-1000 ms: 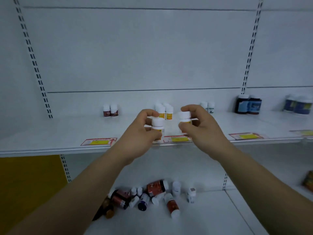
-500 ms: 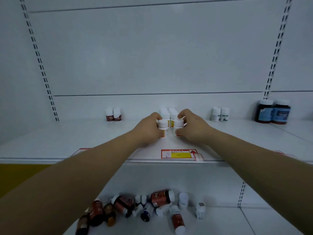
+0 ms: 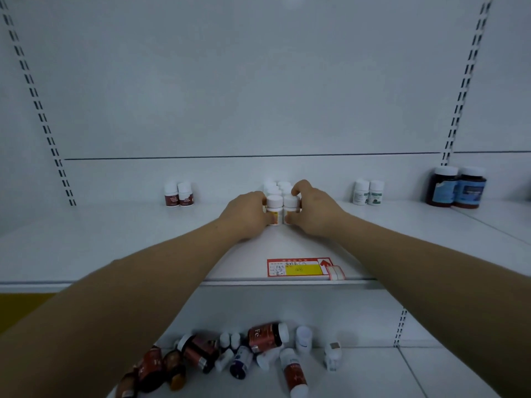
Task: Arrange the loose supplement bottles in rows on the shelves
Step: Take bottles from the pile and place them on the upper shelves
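Shop: slotted shelving (image 3: 373, 225), price label (image 3: 300, 267)

Red bottle (image 3: 265, 337) on lower shelf (image 3: 431, 374) — "Fe", shelf-edge price tag (image 3: 298, 267) — handwriting illegible

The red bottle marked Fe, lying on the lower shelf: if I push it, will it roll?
The red bottle is round and lies on its side, so it would probably roll. It seems to lean on other bottles in the pile, so they may shift with it. Its glossy wall might be a little slippery.
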`<act>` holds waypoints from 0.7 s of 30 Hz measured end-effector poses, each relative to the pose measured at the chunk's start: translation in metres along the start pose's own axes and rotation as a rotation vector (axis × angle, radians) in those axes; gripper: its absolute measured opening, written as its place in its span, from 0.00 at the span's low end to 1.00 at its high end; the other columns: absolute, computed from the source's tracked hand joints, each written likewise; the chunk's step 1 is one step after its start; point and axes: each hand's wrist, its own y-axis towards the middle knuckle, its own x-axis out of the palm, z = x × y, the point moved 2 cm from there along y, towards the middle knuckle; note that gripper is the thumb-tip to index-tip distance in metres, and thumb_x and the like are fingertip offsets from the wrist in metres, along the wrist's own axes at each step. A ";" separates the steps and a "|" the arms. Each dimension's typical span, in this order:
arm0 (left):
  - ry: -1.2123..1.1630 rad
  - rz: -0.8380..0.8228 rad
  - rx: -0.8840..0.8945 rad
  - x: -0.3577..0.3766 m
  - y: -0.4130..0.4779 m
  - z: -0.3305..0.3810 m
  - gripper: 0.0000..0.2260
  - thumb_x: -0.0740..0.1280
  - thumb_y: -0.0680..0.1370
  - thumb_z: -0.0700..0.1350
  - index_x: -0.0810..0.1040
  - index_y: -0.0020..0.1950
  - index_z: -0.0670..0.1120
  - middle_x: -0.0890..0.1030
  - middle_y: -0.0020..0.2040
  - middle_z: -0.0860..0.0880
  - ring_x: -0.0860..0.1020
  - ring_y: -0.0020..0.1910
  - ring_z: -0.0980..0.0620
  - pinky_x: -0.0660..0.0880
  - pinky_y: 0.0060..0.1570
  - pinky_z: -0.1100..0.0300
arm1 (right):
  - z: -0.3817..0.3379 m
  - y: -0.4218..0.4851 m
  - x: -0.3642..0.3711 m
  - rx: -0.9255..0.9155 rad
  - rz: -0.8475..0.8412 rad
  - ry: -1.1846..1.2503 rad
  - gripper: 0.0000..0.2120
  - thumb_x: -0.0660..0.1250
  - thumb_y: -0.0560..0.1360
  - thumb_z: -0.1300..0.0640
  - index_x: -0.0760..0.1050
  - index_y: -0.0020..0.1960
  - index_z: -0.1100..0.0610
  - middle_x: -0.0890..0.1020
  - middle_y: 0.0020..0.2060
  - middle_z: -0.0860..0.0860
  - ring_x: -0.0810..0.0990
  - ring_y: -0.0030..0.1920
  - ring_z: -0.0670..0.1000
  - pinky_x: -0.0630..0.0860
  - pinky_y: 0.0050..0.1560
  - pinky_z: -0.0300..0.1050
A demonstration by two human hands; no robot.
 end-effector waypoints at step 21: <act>0.362 -0.079 -0.265 -0.062 -0.240 -0.036 0.29 0.62 0.77 0.60 0.61 0.75 0.52 0.64 0.74 0.50 0.66 0.69 0.49 0.64 0.65 0.57 | -0.135 -0.105 0.018 -0.597 -0.136 -0.103 0.29 0.62 0.78 0.44 0.62 0.74 0.53 0.66 0.72 0.53 0.64 0.71 0.54 0.61 0.68 0.46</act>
